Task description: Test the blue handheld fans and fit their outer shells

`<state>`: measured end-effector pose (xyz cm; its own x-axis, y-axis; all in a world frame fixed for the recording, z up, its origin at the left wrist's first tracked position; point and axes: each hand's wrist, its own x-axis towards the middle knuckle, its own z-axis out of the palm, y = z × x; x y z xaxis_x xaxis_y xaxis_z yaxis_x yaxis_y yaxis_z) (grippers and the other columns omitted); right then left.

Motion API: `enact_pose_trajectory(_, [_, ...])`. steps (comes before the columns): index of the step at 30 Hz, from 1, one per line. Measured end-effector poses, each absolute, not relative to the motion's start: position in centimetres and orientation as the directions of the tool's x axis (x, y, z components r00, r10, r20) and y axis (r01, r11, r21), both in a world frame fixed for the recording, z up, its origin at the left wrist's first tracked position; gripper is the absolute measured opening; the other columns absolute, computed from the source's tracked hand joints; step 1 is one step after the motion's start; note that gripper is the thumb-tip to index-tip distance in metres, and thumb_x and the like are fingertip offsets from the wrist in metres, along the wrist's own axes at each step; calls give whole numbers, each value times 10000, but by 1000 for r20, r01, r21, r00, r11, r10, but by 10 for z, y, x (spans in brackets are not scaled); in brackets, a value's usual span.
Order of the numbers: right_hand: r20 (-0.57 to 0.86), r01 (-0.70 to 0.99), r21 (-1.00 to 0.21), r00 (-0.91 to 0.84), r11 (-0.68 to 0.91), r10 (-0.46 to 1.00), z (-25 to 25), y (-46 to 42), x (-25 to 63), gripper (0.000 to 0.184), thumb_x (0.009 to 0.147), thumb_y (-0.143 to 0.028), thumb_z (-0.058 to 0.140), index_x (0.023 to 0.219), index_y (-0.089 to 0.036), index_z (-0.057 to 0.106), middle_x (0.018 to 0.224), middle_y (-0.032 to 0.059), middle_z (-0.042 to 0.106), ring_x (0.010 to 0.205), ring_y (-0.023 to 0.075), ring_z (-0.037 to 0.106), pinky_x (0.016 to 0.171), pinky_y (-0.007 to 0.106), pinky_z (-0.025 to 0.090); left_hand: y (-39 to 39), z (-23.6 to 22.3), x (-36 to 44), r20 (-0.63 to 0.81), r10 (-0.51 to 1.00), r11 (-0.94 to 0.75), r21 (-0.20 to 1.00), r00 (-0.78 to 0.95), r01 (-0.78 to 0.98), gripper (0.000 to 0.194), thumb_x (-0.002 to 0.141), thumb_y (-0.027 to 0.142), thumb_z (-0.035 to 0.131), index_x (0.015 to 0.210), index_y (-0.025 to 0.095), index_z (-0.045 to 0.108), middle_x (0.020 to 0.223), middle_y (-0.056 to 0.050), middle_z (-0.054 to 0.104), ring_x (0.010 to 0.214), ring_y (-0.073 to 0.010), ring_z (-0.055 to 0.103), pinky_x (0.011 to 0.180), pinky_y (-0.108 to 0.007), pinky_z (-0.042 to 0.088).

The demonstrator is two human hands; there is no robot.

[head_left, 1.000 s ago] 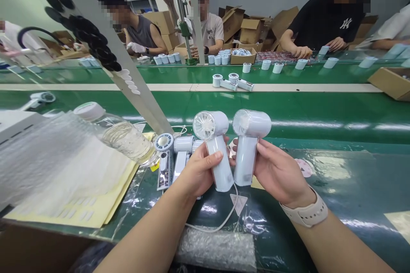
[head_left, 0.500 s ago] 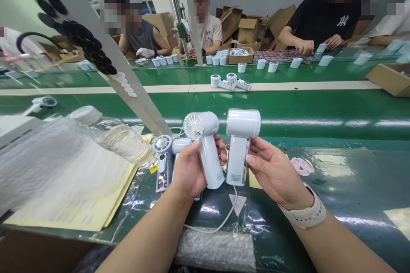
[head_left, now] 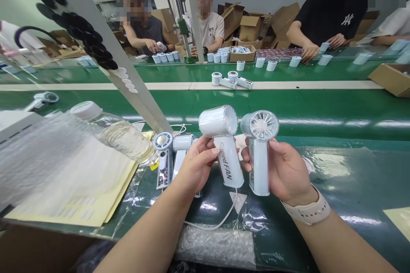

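Two pale blue handheld fans are held up side by side over the bench. My left hand (head_left: 200,164) grips the left handheld fan (head_left: 229,162) by its handle, which shows "Speed FAN" lettering. Around the handle of the right handheld fan (head_left: 260,170) my right hand (head_left: 285,170) is closed; its ribbed round end faces me. Both fans stand nearly upright, the left one slightly tilted. Behind my left wrist, more fans (head_left: 164,162) lie on the bench, partly hidden by my arm. A white cable (head_left: 221,222) loops below the held fans.
A clear jar (head_left: 124,140) leans beside bubble wrap and yellow sheets (head_left: 109,213) at left. A slanted metal post (head_left: 137,102) rises nearby. Across the green conveyor (head_left: 304,111), co-workers sit behind several pale blue cups (head_left: 271,65); two fans (head_left: 228,82) lie on its strip.
Both fans have been turned about their handles, so the left now shows its lettering and the right its ribbed end. Both hands have shifted slightly right.
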<state>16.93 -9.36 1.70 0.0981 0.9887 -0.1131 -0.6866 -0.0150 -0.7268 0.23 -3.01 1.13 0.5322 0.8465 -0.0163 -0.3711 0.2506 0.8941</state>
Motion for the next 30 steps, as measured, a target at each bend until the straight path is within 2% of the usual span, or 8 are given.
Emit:
enact_pose_trajectory(3, [-93, -674, -739, 102, 0, 990, 19, -94, 171, 165, 794, -379, 619, 896, -254, 651, 745, 28, 624, 678, 205, 580, 558, 330, 498, -29, 11, 2, 8, 840, 223, 907, 543, -358, 424, 721, 321, 760, 1106, 175, 658, 940, -82, 720, 858, -233, 687, 735, -325, 528])
enact_pose_trajectory(6, [-85, -642, -766, 160, 38, 983, 19, -95, 172, 168, 811, -384, 608, 889, -251, 676, 781, 39, 665, 746, 227, 632, 698, 390, 559, -29, 12, 2, 32, 838, 202, 910, 545, -363, 409, 729, 321, 780, 1097, 180, 670, 922, -76, 725, 853, -221, 687, 754, -317, 529])
enact_pose_trajectory(10, [-71, -607, -791, 219, 79, 973, 17, -93, 174, 235, 861, -388, 560, 1048, -295, 669, 919, 35, 730, 858, 259, 690, 838, 463, 558, -28, 13, 2, 45, 853, 177, 913, 520, -369, 471, 711, 342, 823, 1133, 190, 676, 932, -70, 729, 880, -223, 687, 804, -325, 534])
enact_pose_trajectory(14, [-63, -582, -809, 218, 78, 974, 14, -91, 175, 279, 897, -381, 556, 1158, -311, 629, 952, 34, 753, 863, 254, 713, 791, 445, 571, -27, 11, 1, 26, 842, 202, 911, 539, -360, 612, 636, 421, 881, 1157, 184, 662, 1028, -102, 734, 959, -255, 686, 837, -337, 531])
enact_pose_trajectory(18, [-65, -556, -828, 215, 68, 974, 11, -90, 174, 238, 930, -383, 550, 1126, -293, 652, 922, 34, 761, 817, 231, 719, 708, 385, 579, -26, 8, 1, 5, 845, 202, 922, 534, -330, 685, 632, 444, 882, 1211, 167, 642, 1038, -127, 739, 942, -258, 693, 840, -350, 531])
enact_pose_trajectory(22, [-128, -606, -795, 214, 29, 969, 11, -89, 173, 213, 933, -331, 528, 1067, -260, 678, 920, 47, 773, 780, 218, 728, 665, 358, 586, -26, 7, 1, -19, 843, 211, 931, 537, -298, 672, 669, 429, 862, 1242, 154, 642, 1054, -144, 738, 937, -257, 700, 820, -340, 536])
enact_pose_trajectory(26, [-161, -655, -756, 206, 13, 965, 12, -89, 172, 235, 894, -298, 520, 1045, -238, 690, 915, 65, 780, 761, 219, 724, 619, 347, 592, -26, 8, 0, -41, 836, 229, 932, 548, -280, 707, 664, 450, 861, 1273, 164, 644, 1021, -136, 739, 883, -246, 698, 747, -317, 537])
enact_pose_trajectory(30, [-164, -643, -766, 209, 9, 964, 11, -90, 171, 224, 873, -300, 550, 1026, -236, 702, 918, 59, 780, 755, 224, 721, 616, 347, 599, -25, 9, 0, -44, 832, 224, 939, 553, -262, 713, 667, 472, 853, 1277, 164, 653, 895, -101, 726, 764, -206, 665, 674, -294, 512])
